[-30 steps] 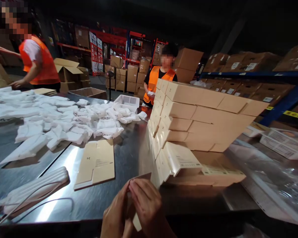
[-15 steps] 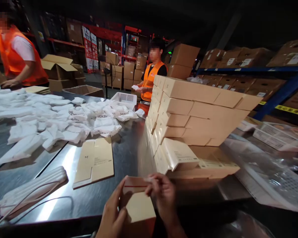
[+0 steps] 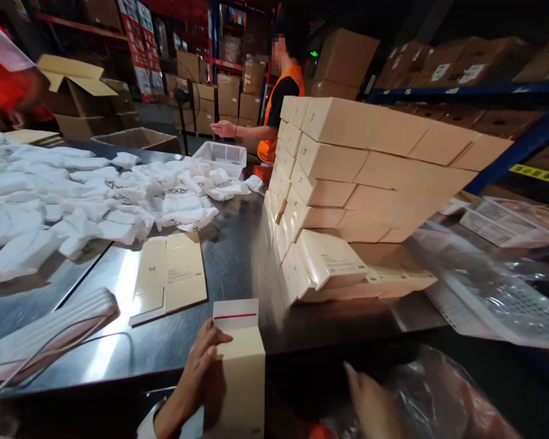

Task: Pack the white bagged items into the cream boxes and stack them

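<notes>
My left hand (image 3: 196, 372) grips a small tan carton (image 3: 240, 378) at the near table edge, upright, its white top flap with a red stripe standing open. My right hand (image 3: 370, 399) hangs off to the right, apart from the carton, fingers loose and holding nothing, just over a clear plastic bag (image 3: 439, 396). Straight behind the carton rises a stack of closed tan cartons (image 3: 348, 177). A flat unfolded carton blank (image 3: 169, 277) lies on the steel table (image 3: 238, 262) to the left of my left hand.
White packets (image 3: 96, 195) cover the table's left half, with a white basket (image 3: 222, 155) behind them. A white bundle (image 3: 50, 332) lies near left. Two people in orange vests (image 3: 279, 91) work at the far side. Plastic trays in film (image 3: 485, 286) lie right.
My right hand has let go of the carton's flap and dropped to the right. The carton has come nearer and stands upright in my left hand. The view has tilted downward.
</notes>
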Available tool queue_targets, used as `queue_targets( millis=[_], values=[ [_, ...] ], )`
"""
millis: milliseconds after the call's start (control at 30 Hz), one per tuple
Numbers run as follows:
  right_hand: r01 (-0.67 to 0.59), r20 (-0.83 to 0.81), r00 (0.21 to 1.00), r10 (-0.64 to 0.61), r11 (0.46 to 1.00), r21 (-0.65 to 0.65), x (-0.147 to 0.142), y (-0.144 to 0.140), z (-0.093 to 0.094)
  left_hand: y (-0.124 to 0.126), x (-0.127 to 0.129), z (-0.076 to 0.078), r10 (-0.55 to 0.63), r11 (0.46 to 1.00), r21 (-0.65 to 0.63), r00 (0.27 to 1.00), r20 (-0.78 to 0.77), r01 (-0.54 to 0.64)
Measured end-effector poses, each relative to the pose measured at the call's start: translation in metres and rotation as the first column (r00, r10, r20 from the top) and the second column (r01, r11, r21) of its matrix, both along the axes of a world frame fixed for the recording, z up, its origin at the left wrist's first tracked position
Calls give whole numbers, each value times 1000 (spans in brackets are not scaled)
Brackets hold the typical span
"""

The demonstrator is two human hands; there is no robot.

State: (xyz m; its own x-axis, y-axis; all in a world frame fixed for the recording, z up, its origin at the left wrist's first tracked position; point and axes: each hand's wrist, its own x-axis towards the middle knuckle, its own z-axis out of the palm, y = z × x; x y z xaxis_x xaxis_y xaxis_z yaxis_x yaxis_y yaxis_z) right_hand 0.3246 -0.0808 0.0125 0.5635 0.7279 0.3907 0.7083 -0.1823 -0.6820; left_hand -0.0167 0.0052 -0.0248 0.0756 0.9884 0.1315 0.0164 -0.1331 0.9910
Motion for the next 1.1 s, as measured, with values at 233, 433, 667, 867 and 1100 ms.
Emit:
queue_targets(
  millis=[233, 433, 667, 867, 1100],
  values=[
    [-594, -771, 378, 512, 773, 222, -153, 79, 0, -9, -3, 11, -44, 993, 99, 989, -139, 58],
    [-623, -823, 151, 547, 700, 350, -169, 88, -6, -14, 0, 0, 94, 991, 105, 993, -66, -87],
    [-762, -373, 342, 862, 487, 426, -154, 78, -15, -14, 2, 5, 101, 935, 335, 992, 70, -118],
    [-748, -293, 405, 866, 499, 438, -155, 81, -8, -8, -8, 36, -93, 936, 323, 984, -151, 138],
    [-738, -293, 423, 857, 514, 438, -158, 78, 0, -10, -4, 39, -50, 930, 350, 980, -194, 117]
  ],
)
